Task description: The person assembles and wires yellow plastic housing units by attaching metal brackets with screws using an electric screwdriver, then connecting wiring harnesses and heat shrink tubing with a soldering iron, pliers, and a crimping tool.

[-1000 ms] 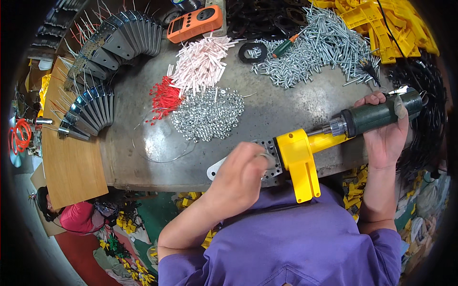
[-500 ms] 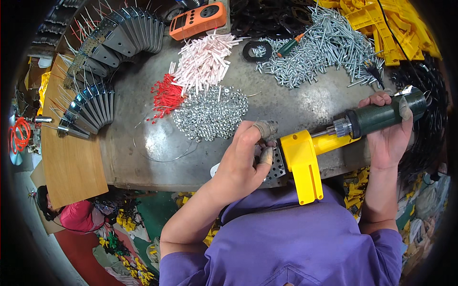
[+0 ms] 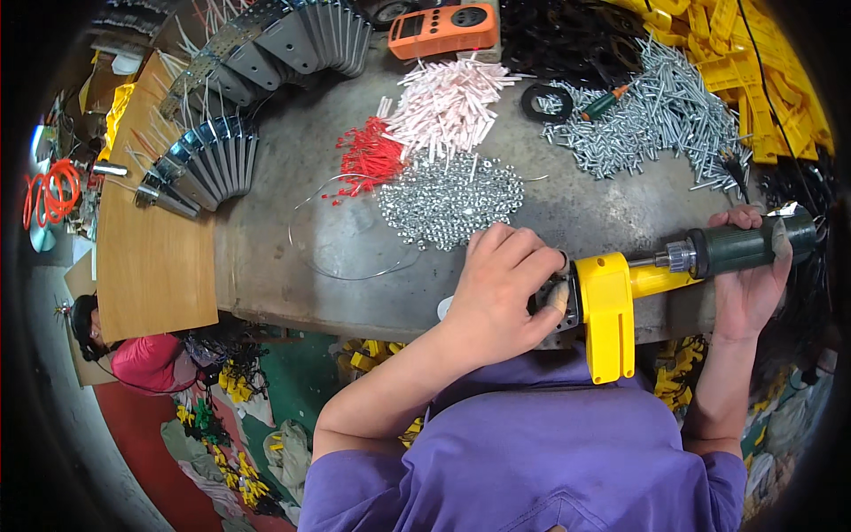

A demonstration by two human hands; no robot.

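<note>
My left hand (image 3: pixel 505 293) is closed around the left end of a yellow plastic housing (image 3: pixel 606 324), where a dark, perforated metal piece (image 3: pixel 567 312) shows between thumb and fingers. Pale coverings wrap some fingertips. My knuckles sit just below a pile of small silver nuts (image 3: pixel 448 199). On the other side, my right hand (image 3: pixel 745 301) grips a dark green power screwdriver (image 3: pixel 753 246) from below, its silver chuck pointing left. The shaft reaches the housing's upper right side, above a yellow tubular arm (image 3: pixel 660 280); its tip is hidden.
White sleeves (image 3: pixel 448 106), red pieces (image 3: pixel 368 155) and silver screws (image 3: pixel 656 115) lie in piles across the metal table. A green-handled screwdriver (image 3: pixel 605 104) rests beside the screws. Metal plates (image 3: pixel 208 160) with wires stand left. An orange meter (image 3: pixel 441 31) and yellow parts (image 3: pixel 753 62) are behind.
The view has shifted, moving the scene rightward in the picture. My left hand has turned back-up, its fingers now covering more of the perforated metal piece. The power screwdriver stays lined up with the housing.
</note>
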